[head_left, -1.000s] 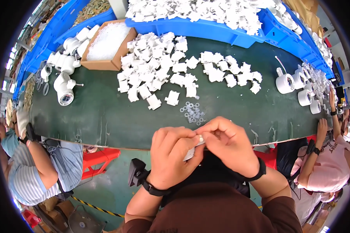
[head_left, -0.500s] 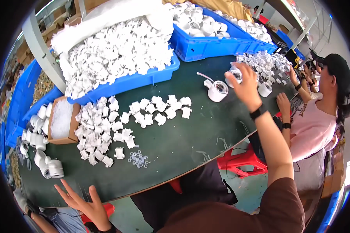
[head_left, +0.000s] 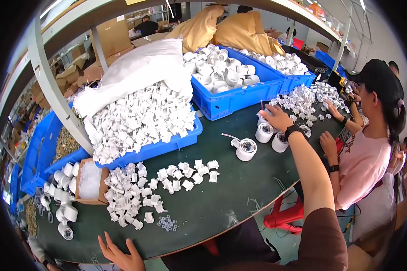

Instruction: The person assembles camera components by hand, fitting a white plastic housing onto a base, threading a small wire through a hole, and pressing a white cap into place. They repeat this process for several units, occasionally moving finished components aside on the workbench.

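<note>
My right hand (head_left: 277, 119) reaches to the far right of the table, its fingers curled over a white round housing (head_left: 260, 120) that they mostly hide. Just in front of it stand more white round housings, one (head_left: 263, 133) directly below the fingers and another (head_left: 279, 143) under the wrist. To their left is a housing with a short white cable (head_left: 246, 149), its open top showing electronics. My left hand (head_left: 122, 255) is at the table's near edge, empty with fingers spread. Nearest to it are small translucent rings (head_left: 167, 223) and a heap of white plastic clips (head_left: 124, 189).
A blue bin (head_left: 151, 151) heaped with white clips stands at the back, beside a blue bin (head_left: 239, 103) of white cups. A cardboard box (head_left: 90, 183) and white elbow-shaped parts (head_left: 67, 212) sit left. A co-worker in pink (head_left: 364, 158) works at right, near loose white pieces (head_left: 298, 101).
The view has tilted up, showing more of the shelves and sacks. My right hand has moved onto a housing farther back; my left hand stays spread near the table edge.
</note>
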Demonstrator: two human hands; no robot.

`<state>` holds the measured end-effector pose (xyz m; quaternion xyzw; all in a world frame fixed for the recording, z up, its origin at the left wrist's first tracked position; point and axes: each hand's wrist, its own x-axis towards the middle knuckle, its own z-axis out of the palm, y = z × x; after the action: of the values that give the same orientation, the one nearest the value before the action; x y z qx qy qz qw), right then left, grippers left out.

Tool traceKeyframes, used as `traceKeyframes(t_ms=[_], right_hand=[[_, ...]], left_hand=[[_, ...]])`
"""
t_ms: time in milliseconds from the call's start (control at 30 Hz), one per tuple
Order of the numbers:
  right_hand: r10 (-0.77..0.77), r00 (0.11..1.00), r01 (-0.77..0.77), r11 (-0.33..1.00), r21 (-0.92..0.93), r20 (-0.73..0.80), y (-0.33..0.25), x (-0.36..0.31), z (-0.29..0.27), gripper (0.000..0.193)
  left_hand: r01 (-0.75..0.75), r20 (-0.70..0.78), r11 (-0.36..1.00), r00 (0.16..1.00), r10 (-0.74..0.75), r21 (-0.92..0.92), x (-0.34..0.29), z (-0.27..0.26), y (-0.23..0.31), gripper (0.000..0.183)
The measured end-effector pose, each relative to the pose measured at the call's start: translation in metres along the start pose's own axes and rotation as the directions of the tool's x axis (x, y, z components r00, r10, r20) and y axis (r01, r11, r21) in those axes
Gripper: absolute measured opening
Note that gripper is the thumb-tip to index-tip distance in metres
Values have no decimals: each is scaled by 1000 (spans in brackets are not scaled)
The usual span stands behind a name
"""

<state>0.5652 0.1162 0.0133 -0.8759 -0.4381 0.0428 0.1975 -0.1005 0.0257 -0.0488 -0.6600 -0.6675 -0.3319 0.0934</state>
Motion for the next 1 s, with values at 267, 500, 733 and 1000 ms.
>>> traceKeyframes(t_ms=[267,500,733,1000], right_hand=[[-17,994,20,999,-31,111,-78,-71,9,81],[-485,871,490,868,82,-72,-113,-122,-9,63],[-740,672,738,665,-113,36,-120,-158,22,73],[-646,730,683,695,224,-221,-144,-166,19,68]], left_hand=[[-2,6,1000,1000,2,26,2,3,6,52],[10,27,1000,1000,-10,-18,7,2,7,56],[26,48,995,999,-21,-98,6,5,8,58],[-157,-141,984,979,144,-85,-1,-15,8,39]])
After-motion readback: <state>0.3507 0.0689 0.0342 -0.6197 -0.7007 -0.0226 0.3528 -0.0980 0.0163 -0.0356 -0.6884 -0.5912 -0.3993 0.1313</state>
